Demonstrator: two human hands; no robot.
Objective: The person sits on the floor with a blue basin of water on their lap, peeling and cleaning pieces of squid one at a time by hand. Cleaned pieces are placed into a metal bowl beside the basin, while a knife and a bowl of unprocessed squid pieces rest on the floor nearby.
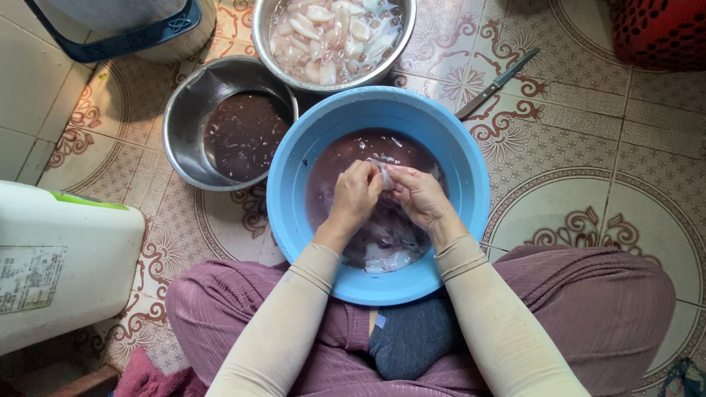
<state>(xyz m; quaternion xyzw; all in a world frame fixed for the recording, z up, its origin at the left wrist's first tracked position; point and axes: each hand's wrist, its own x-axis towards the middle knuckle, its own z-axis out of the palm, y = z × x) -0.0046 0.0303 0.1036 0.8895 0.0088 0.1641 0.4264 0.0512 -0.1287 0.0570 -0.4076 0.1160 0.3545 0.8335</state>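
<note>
Directly below the head camera, a small pale piece of squid [384, 175] is pinched between both hands over a blue plastic basin [471, 184], which is set on the patterned tile floor [588, 147] between the person's crossed legs. The left hand [356, 192] is closed, its grip folded around the near side of the pale piece, while the right hand [418, 192] is also closed, with thumb and fingertips pressed on the piece's other side; the two hands are touching each other at the piece. The basin is filled with dark purplish water, and more pale pieces are seen lying in it near the wrists. Both forearms are covered by beige sleeves, and mauve trousers are worn. Just beside the basin, to its upper left, a steel bowl [184, 117] holding dark liquid is placed, its rim nearly touching the basin. Above the basin, a second steel bowl [261, 29] is filled with whitish cleaned squid pieces in water, and its rim is overlapped slightly by the basin's edge. A knife [497, 83] with a teal handle is laid on the floor to the upper right, close to the basin. A large white plastic container [66, 257] is seen at the left edge, and a red perforated basket [658, 29] is seen in the top right corner.
</note>
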